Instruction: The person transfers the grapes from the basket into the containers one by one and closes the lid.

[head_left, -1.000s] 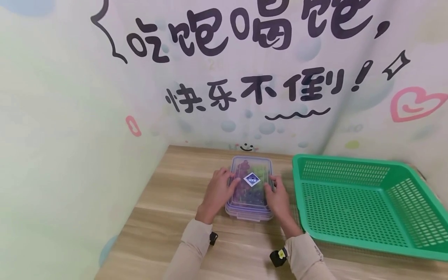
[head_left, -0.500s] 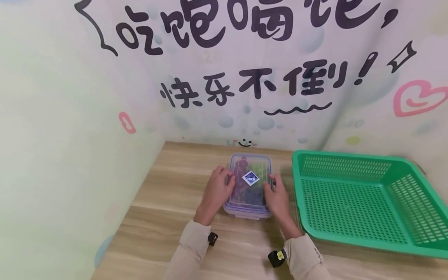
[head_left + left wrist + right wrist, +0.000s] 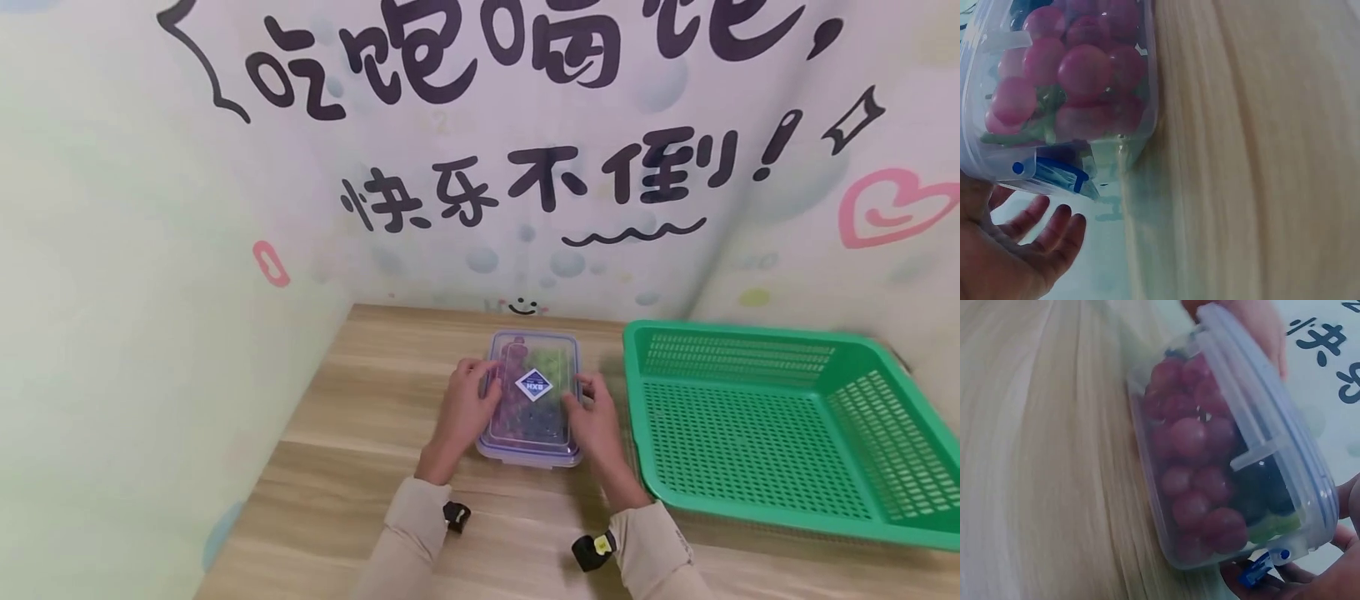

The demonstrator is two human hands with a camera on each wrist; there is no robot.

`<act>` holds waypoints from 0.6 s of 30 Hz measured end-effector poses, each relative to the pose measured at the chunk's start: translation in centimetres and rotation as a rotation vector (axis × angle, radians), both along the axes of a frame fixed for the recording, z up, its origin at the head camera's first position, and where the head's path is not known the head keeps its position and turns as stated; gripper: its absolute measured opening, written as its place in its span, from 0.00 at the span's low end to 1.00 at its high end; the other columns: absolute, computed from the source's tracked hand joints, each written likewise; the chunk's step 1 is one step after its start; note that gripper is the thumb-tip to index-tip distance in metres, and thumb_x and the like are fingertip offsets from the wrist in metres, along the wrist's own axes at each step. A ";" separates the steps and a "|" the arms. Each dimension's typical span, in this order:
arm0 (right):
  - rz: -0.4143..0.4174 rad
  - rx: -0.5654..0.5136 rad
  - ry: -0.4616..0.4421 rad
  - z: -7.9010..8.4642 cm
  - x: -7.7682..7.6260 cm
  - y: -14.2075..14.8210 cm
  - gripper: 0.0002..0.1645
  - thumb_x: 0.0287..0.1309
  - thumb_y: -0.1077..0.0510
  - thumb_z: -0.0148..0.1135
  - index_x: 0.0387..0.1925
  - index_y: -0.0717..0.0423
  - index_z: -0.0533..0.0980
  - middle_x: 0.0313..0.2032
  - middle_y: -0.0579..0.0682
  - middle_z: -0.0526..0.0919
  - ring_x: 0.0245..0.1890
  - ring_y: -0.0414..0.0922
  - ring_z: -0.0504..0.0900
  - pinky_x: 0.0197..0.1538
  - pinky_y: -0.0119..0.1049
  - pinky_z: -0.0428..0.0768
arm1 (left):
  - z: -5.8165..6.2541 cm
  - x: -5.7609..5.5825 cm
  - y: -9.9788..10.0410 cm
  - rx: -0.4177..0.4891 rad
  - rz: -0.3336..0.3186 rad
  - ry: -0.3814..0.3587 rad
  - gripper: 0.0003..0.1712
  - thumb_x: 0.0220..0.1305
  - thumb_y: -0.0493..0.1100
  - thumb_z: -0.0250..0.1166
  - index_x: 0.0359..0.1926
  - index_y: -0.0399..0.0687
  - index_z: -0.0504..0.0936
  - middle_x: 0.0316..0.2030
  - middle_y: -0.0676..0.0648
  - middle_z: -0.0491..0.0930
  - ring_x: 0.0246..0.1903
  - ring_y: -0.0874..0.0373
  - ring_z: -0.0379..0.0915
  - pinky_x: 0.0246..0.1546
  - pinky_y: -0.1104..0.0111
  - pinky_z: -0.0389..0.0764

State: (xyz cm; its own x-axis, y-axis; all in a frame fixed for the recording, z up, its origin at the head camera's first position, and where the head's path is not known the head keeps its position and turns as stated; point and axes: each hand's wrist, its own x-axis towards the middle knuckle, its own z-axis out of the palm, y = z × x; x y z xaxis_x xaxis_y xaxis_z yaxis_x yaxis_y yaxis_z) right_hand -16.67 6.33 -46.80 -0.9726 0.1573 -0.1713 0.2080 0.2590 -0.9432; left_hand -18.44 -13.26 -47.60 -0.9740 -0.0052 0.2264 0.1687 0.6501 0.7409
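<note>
A clear lidded food container point(image 3: 528, 433) with a purple-blue rim lies on the table, a blue-and-white diamond label on its lid. Red and green grapes point(image 3: 1188, 437) and dark fruit fill it. At its left side is my left hand point(image 3: 465, 408), thumb by the lid's edge; in the left wrist view the loosely curved fingers point(image 3: 1063, 234) stand apart from the container, near a blue-edged side latch point(image 3: 1054, 172) that sticks out. My right hand point(image 3: 597, 421) grips the right side, thumb at the lid and fingers round another latch point(image 3: 1257, 569).
A green plastic basket point(image 3: 757, 450) stands to the right on the wood-grain table point(image 3: 345, 467). Behind it hangs a white printed wall cloth point(image 3: 450, 275) with black lettering. A black wrist camera point(image 3: 592, 552) sits at the right sleeve, another wrist camera point(image 3: 456, 517) at the left.
The view has tilted and shifted slightly. Both hands stay at the container's sides, with only small finger movement.
</note>
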 end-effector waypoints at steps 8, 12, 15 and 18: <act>-0.034 -0.083 -0.137 0.1 0.2 0.1 0.49 0.70 0.54 0.55 0.78 0.53 0.37 0.71 0.72 0.56 0.71 0.64 0.58 0.71 0.57 0.59 | -0.7 0.2 -0.7 0.306 0.073 -0.311 0.48 0.67 0.54 0.62 0.76 0.40 0.48 0.65 0.32 0.67 0.60 0.40 0.71 0.61 0.48 0.71; -0.039 -0.103 -0.199 0.3 0.2 0.2 0.51 0.70 0.51 0.55 0.77 0.58 0.34 0.70 0.74 0.57 0.70 0.64 0.60 0.72 0.56 0.58 | -0.5 0.3 -0.6 0.354 0.085 -0.409 0.50 0.67 0.58 0.61 0.77 0.39 0.47 0.59 0.30 0.74 0.58 0.41 0.74 0.61 0.49 0.72; -0.039 -0.113 -0.219 0.4 0.2 0.2 0.50 0.70 0.49 0.54 0.77 0.58 0.35 0.71 0.73 0.56 0.71 0.64 0.59 0.72 0.56 0.58 | -0.3 0.3 -0.5 0.355 0.103 -0.446 0.50 0.67 0.61 0.60 0.76 0.38 0.49 0.59 0.30 0.74 0.58 0.41 0.74 0.61 0.49 0.72; -0.045 -0.111 -0.228 0.5 0.2 0.2 0.49 0.70 0.49 0.54 0.77 0.59 0.37 0.71 0.72 0.55 0.71 0.63 0.59 0.72 0.56 0.58 | -0.3 0.3 -0.4 0.349 0.113 -0.450 0.49 0.67 0.61 0.60 0.75 0.35 0.52 0.61 0.29 0.72 0.60 0.40 0.72 0.62 0.49 0.71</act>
